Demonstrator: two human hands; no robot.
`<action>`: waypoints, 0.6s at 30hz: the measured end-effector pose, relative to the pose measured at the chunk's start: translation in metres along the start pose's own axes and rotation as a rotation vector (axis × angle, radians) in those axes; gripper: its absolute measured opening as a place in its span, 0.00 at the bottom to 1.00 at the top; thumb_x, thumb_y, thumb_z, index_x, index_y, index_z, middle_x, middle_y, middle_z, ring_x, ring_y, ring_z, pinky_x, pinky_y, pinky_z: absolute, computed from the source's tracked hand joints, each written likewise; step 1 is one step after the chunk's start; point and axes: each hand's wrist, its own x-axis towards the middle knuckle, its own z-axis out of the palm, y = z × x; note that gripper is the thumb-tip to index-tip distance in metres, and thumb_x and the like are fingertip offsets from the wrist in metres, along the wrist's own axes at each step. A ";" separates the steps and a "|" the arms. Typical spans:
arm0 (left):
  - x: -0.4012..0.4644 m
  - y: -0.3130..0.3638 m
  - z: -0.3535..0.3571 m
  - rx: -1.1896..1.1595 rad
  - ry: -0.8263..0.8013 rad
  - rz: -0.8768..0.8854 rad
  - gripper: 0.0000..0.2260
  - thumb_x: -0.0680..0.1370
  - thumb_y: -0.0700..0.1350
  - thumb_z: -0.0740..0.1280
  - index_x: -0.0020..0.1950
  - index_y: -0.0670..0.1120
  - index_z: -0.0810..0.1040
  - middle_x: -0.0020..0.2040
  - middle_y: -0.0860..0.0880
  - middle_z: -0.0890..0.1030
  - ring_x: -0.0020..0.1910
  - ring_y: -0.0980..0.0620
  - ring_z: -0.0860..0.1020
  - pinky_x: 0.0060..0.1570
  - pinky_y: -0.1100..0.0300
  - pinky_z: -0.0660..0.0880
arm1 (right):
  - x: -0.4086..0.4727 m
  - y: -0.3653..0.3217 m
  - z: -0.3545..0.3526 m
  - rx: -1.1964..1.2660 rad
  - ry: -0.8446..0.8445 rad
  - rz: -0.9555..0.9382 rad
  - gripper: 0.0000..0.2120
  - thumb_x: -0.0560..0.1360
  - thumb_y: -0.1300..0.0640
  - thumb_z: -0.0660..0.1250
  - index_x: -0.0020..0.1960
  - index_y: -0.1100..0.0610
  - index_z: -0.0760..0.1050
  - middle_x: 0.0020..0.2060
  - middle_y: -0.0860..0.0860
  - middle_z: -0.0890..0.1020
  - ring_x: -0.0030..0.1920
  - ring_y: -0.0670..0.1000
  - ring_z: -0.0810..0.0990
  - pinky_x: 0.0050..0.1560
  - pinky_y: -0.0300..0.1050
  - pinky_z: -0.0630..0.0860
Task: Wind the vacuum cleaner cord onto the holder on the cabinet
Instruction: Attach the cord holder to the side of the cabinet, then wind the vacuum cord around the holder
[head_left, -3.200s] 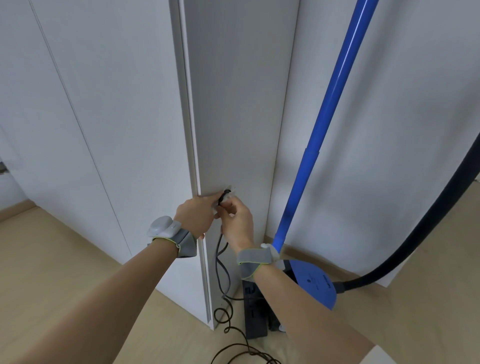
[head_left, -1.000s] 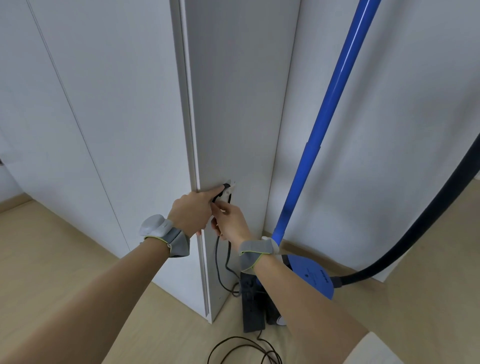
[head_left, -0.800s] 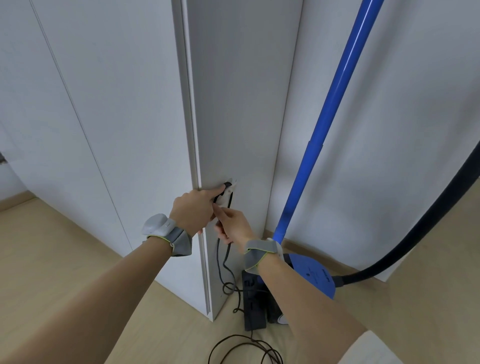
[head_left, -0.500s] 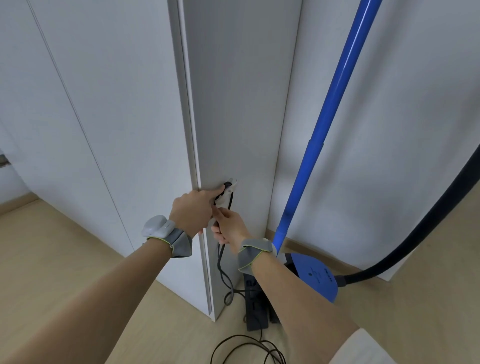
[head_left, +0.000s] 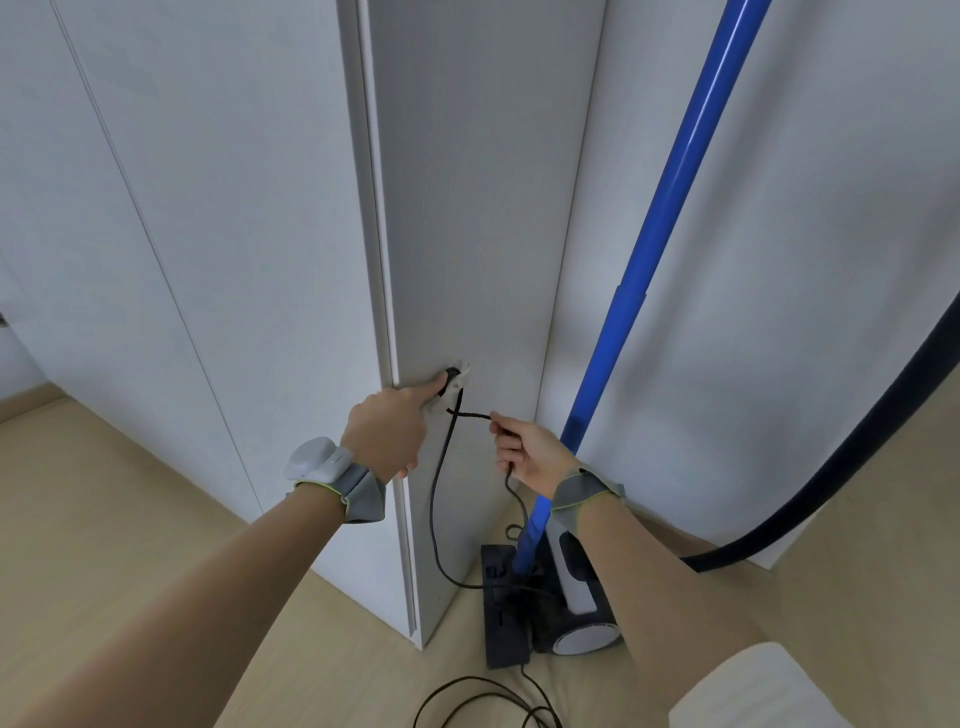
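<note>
So, from my head camera — the only view there is — I am looking down at the corner of the white cabinet, with the little white holder fixed low on its narrow side panel. My left hand sits at about eight o'clock from the holder, its forefinger stretched out and pressing on the dark wraps of cord already on it, the other fingers loosely curled against the cabinet edge. My right hand is at about four o'clock from the holder, a little apart from it, with thumb and fingers pinched round the cord; a short stretch runs taut from that pinch up to the holder.

As I judge it, the winding is begun but far from finished. Only a small dark bundle shows on the holder, and I cannot count the turns. From the holder one strand drops along the panel toward six o'clock and curves to the vacuum cleaner at the foot of the cabinet, beside its black floor head. Another strand falls from my right hand, and loose loops lie on the wooden floor at the bottom edge — all of that is left to take up. The blue tube leans in the corner at two o'clock, with the dark hose sweeping off to the right.
</note>
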 end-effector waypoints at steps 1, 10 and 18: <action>0.000 -0.001 0.001 0.006 0.010 0.003 0.35 0.79 0.36 0.50 0.76 0.71 0.55 0.31 0.49 0.81 0.28 0.50 0.82 0.42 0.59 0.80 | 0.004 -0.005 0.003 0.019 0.013 0.008 0.13 0.83 0.52 0.62 0.41 0.56 0.73 0.20 0.43 0.62 0.19 0.44 0.59 0.26 0.37 0.60; 0.000 0.000 0.001 0.048 0.008 0.001 0.34 0.81 0.36 0.49 0.77 0.71 0.54 0.26 0.51 0.77 0.26 0.53 0.78 0.38 0.61 0.77 | 0.050 -0.071 0.039 -0.035 0.018 0.113 0.16 0.86 0.55 0.51 0.42 0.56 0.68 0.14 0.46 0.63 0.11 0.43 0.60 0.14 0.32 0.57; 0.003 -0.003 0.001 0.048 -0.003 0.010 0.31 0.83 0.40 0.52 0.77 0.70 0.53 0.28 0.51 0.77 0.27 0.52 0.77 0.44 0.57 0.81 | 0.020 -0.114 0.063 -0.544 0.257 -0.191 0.15 0.82 0.56 0.61 0.39 0.60 0.77 0.24 0.48 0.68 0.14 0.42 0.57 0.19 0.33 0.52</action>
